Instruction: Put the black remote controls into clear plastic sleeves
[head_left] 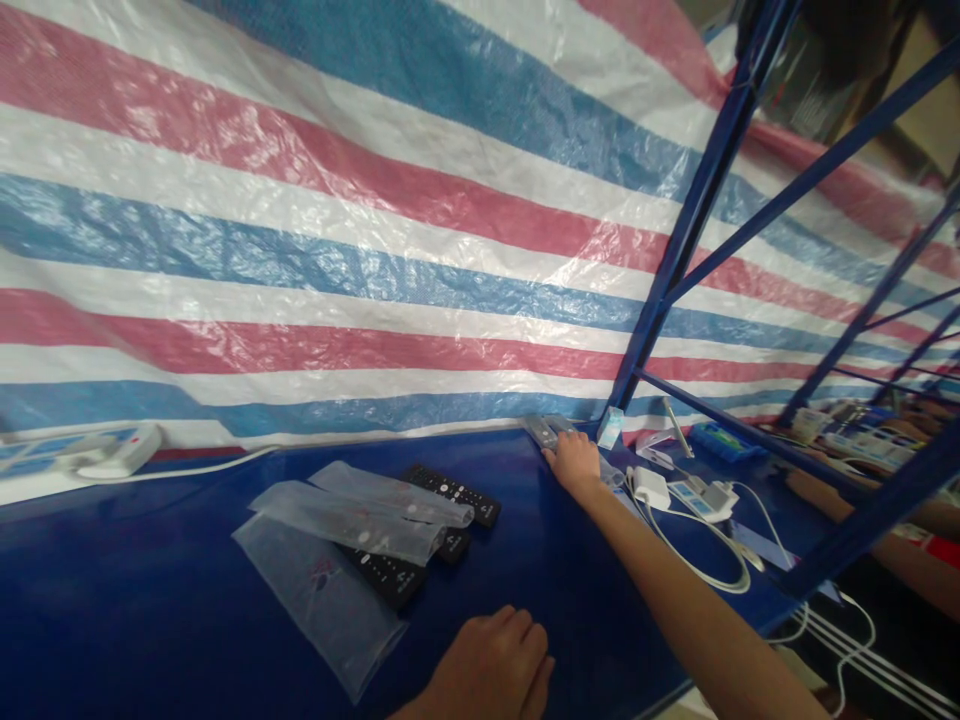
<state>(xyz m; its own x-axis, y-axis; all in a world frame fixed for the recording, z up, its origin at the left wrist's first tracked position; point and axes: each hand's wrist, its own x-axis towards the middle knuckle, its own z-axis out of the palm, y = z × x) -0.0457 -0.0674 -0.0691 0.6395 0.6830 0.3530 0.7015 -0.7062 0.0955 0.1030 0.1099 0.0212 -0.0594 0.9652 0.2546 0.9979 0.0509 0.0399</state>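
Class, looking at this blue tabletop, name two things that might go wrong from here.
The right forearm extends beside a looped white cable and might snag it when drawn back.
Plastic sleeves overlap the black remotes, so lifting one sleeve could shift a remote.

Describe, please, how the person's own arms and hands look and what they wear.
Both the left hand and the right hand are bare, without gloves. The right forearm shows no sleeve, watch or bracelet. No markings can be made out; most of the left arm is out of view.
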